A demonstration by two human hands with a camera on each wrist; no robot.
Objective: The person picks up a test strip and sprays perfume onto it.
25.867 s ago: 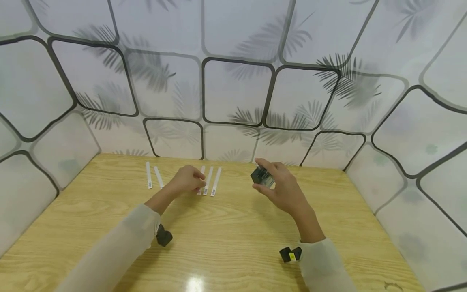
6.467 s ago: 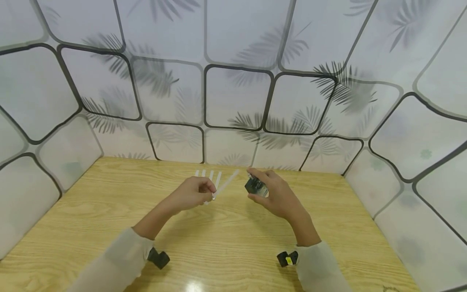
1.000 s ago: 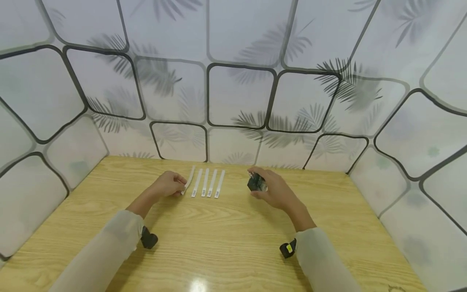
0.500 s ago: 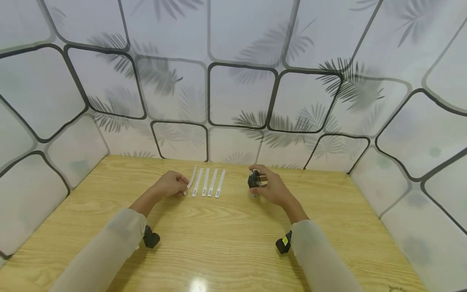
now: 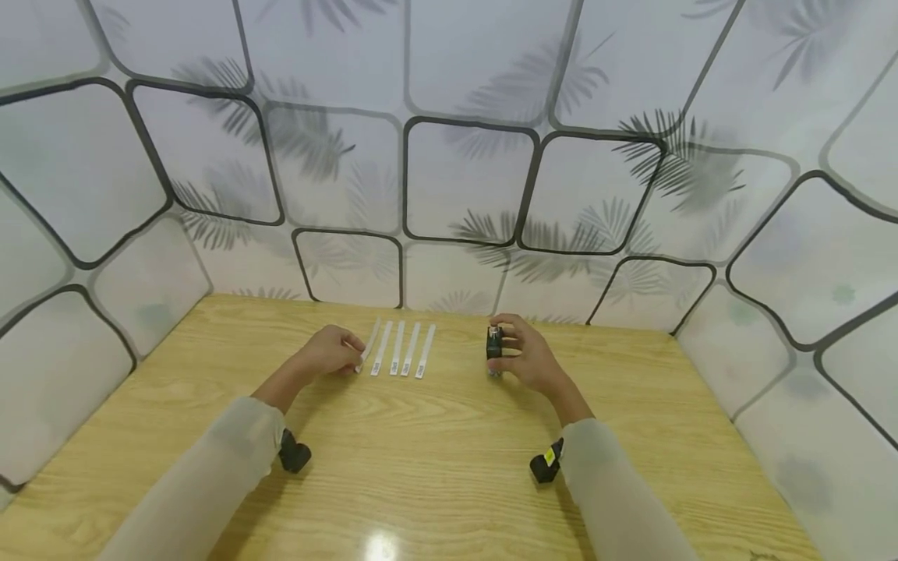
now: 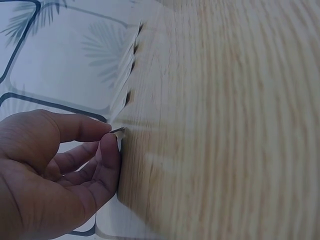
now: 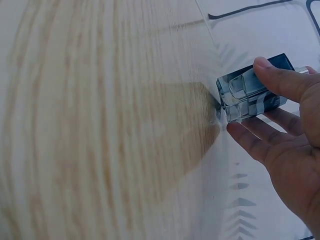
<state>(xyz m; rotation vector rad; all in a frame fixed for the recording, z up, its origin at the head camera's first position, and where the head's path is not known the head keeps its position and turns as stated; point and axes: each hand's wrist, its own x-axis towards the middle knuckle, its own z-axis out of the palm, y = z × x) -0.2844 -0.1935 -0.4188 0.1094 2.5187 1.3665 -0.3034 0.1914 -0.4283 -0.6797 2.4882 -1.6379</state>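
My left hand (image 5: 328, 352) pinches the near end of a white paper strip (image 5: 371, 341) between thumb and index finger. In the left wrist view that strip (image 6: 118, 130) shows edge-on at the fingertips, low over the table. To its right several similar white strips (image 5: 397, 348) lie side by side, with small dark print at their near ends. My right hand (image 5: 531, 360) grips a dark perfume bottle (image 5: 494, 347), which stands upright at the table top. The right wrist view shows it as a clear and blue-tinted glass bottle (image 7: 255, 90), thumb on one side and fingers on the other.
The wood-grain table (image 5: 421, 460) reaches back to a patterned wall covering (image 5: 466, 183), which also rises on both sides. A black wrist camera (image 5: 293, 453) sits at the left cuff, another black wrist camera (image 5: 546, 465) at the right.
Since the oldest frame the spread-out strips have come into one row. Over the last second the right hand has turned the tilted bottle upright; the left hand has stayed at its strip.
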